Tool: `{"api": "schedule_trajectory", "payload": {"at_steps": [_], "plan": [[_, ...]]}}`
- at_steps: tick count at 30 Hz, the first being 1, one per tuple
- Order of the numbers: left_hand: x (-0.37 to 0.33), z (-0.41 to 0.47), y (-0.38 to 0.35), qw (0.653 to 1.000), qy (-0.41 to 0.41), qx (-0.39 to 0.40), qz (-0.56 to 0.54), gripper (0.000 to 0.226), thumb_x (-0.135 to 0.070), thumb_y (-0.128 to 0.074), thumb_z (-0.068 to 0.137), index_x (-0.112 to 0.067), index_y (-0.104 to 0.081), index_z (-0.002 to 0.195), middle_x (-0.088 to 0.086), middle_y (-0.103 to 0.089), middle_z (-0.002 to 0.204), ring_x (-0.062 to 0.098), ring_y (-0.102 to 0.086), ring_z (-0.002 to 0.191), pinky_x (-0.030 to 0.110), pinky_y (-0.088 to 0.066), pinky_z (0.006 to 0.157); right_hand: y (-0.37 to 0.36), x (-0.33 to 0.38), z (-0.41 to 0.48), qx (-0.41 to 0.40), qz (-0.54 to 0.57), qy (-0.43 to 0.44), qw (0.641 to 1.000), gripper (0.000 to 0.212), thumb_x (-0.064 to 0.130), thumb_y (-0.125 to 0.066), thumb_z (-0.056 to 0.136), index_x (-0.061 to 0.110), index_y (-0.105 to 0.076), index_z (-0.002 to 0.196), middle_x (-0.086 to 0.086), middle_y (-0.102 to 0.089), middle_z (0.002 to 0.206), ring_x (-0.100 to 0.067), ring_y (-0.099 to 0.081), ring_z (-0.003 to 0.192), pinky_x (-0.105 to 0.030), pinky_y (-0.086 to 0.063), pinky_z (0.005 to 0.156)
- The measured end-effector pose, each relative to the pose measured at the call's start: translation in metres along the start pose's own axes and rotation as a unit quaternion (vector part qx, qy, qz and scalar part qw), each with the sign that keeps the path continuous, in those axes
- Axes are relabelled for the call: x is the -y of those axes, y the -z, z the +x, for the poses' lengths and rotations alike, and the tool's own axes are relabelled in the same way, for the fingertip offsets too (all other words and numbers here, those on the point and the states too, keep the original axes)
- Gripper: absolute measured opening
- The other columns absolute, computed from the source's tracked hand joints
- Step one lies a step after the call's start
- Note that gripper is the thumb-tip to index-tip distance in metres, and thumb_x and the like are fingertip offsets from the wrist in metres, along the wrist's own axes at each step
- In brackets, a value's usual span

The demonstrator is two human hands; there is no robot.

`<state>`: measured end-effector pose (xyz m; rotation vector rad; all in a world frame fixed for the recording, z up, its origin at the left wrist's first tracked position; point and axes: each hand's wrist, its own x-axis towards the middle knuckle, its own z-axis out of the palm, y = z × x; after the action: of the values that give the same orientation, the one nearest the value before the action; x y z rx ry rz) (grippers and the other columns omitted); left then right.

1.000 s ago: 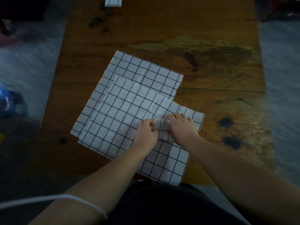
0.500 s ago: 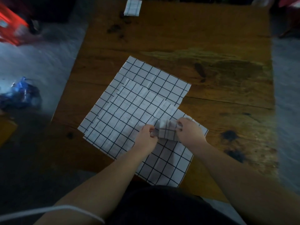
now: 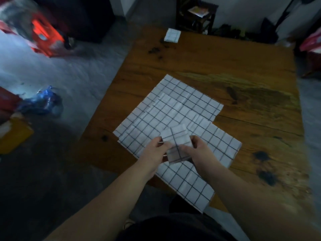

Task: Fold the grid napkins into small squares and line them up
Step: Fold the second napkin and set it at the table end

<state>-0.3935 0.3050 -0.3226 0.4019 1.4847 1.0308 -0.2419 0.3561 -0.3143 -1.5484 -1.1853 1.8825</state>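
Head view: the left hand (image 3: 155, 150) reaches in from the lower left, forearm bare, its fingers curled and pinching the left edge of a small folded napkin (image 3: 176, 143). The right hand (image 3: 199, 150) comes in from the lower right and grips the same napkin on its right side, thumb over the top face. The folded napkin is held between the two hands, raised above the stack of open grid napkins (image 3: 173, 117), with its far end tipped up and its near end in shadow; how many layers it has is hard to make out.

Left of the stack, the tabletop (image 3: 243, 58) ends close by at its left edge, with grey floor beyond. The stack's near corner hangs over the tabletop's near edge. Beyond the stack lies broad bare wood, and at the far left corner rests another folded napkin (image 3: 172, 35), well apart from the stack. Right of the stack the wood is open up to the right edge.

The frame is motion-blurred: the red object (image 3: 45, 39) and blue bag (image 3: 41, 101) on the floor left of the stack are smeared. The hands cover part of the stack.
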Motion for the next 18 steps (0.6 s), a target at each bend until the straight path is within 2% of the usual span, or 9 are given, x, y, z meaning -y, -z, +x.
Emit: {"api": "schedule_trajectory", "payload": {"at_steps": [2, 4, 5, 8, 10, 12, 15, 18], "plan": [[-0.003, -0.026, 0.042, 0.999, -0.034, -0.022, 0.011, 0.016, -0.022, -0.058, 0.102, -0.03, -0.072, 0.105, 0.004, -0.074, 0.111, 0.024, -0.07, 0.103, 0.05, -0.058, 0.093, -0.038, -0.001, -0.015, 0.016, -0.028, 0.014, 0.999, 0.019, 0.019, -0.069, 0.095, 0.018, -0.061, 0.112, -0.005, -0.071, 0.111, -0.026, -0.069, 0.104, -0.05, -0.056, 0.095], [-0.004, -0.056, 0.086, 0.997, -0.059, -0.048, 0.018, 0.021, -0.026, -0.059, 0.1, -0.039, -0.075, 0.098, -0.001, -0.075, 0.11, 0.023, -0.069, 0.107, 0.053, -0.054, 0.098, -0.08, 0.002, -0.034, 0.034, -0.056, 0.02, 0.998, 0.015, 0.027, -0.062, 0.099, 0.018, -0.061, 0.111, -0.008, -0.069, 0.111, -0.028, -0.067, 0.103, -0.05, -0.056, 0.093], [-0.005, -0.073, 0.109, 0.995, -0.07, -0.065, 0.016, 0.023, -0.025, -0.059, 0.101, -0.041, -0.076, 0.097, -0.002, -0.075, 0.109, 0.022, -0.069, 0.108, 0.053, -0.053, 0.099, -0.103, 0.004, -0.044, 0.047, -0.063, 0.021, 0.997, 0.015, 0.028, -0.057, 0.102, 0.017, -0.062, 0.111, -0.01, -0.069, 0.111, -0.029, -0.067, 0.103, -0.05, -0.057, 0.092], [-0.009, -0.128, 0.178, 0.986, -0.119, -0.112, -0.01, 0.016, -0.028, -0.061, 0.096, -0.03, -0.075, 0.104, 0.003, -0.075, 0.111, 0.024, -0.069, 0.109, 0.056, -0.052, 0.1, -0.174, 0.011, -0.078, 0.078, -0.11, 0.058, 0.989, 0.016, 0.03, -0.054, 0.103, 0.019, -0.065, 0.108, -0.008, -0.07, 0.111, -0.026, -0.067, 0.102, -0.048, -0.058, 0.09], [-0.009, -0.164, 0.224, 0.98, -0.14, -0.14, -0.017, 0.017, -0.03, -0.062, 0.094, -0.027, -0.073, 0.107, 0.004, -0.075, 0.111, 0.025, -0.07, 0.108, 0.056, -0.053, 0.098, -0.223, 0.016, -0.102, 0.101, -0.145, 0.094, 0.98, 0.015, 0.029, -0.056, 0.103, 0.019, -0.067, 0.106, -0.004, -0.072, 0.105, -0.021, -0.07, 0.096, -0.042, -0.06, 0.084], [-0.008, -0.198, 0.269, 0.973, -0.154, -0.17, -0.027, 0.016, -0.024, -0.058, 0.101, -0.024, -0.07, 0.112, 0.004, -0.075, 0.11, 0.024, -0.071, 0.105, 0.055, -0.056, 0.095, -0.272, 0.022, -0.126, 0.136, -0.167, 0.123, 0.969, 0.014, 0.03, -0.057, 0.102, 0.021, -0.067, 0.105, 0.0, -0.073, 0.102, -0.017, -0.072, 0.091, -0.037, -0.062, 0.078], [-0.006, -0.243, 0.325, 0.957, -0.175, -0.228, -0.051, 0.015, -0.02, -0.056, 0.103, -0.02, -0.068, 0.113, 0.007, -0.074, 0.109, 0.026, -0.072, 0.1, 0.055, -0.059, 0.088, -0.336, 0.029, -0.159, 0.188, -0.192, 0.17, 0.948, 0.012, 0.033, -0.059, 0.1, 0.026, -0.068, 0.103, 0.006, -0.075, 0.096, -0.011, -0.074, 0.086, -0.04, -0.062, 0.081], [-0.002, -0.28, 0.37, 0.936, -0.19, -0.293, -0.048, 0.01, -0.017, -0.057, 0.102, -0.019, -0.065, 0.107, 0.007, -0.073, 0.105, 0.018, -0.073, 0.089, 0.044, -0.063, 0.078, -0.39, 0.033, -0.18, 0.24, -0.196, 0.178, 0.934, 0.012, 0.032, -0.06, 0.099, 0.025, -0.068, 0.104, 0.005, -0.076, 0.097, -0.013, -0.075, 0.088, -0.042, -0.061, 0.082]]}}
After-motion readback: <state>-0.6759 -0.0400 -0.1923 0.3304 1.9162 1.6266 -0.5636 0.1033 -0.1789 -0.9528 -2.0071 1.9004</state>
